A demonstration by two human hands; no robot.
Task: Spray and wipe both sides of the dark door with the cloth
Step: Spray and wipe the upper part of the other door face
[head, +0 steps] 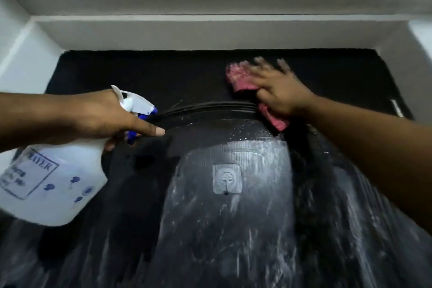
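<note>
the dark door [233, 229] fills the lower and middle view, rising straight ahead of the person with its long axis running up toward the white lintel [210, 33]. its face looks glossy and hard, streaked with pale wet smears and droplets, and a raised curved moulding [205, 110] arcs across it just under the top panel. a small square clear stick-on hook [226, 179] sits near the centre of the wet patch.

the cloth [240, 77], pink, soft and crumpled, is pressed flat on the door's upper right part, close to the top edge, under the right hand [278, 93], whose fingers are spread wide over it and blurred. the left hand [102, 114] is wrapped round the neck of a white translucent spray bottle [51, 184] with a blue trigger, forefinger stretched out toward the moulding, nozzle aimed at the door's upper left.

judging from this, the right hand is the nearer one to the unwiped streaks, which lie below and left of the cloth; the next strokes probably need to run downward across the wet centre. only this face of the door shows.
</note>
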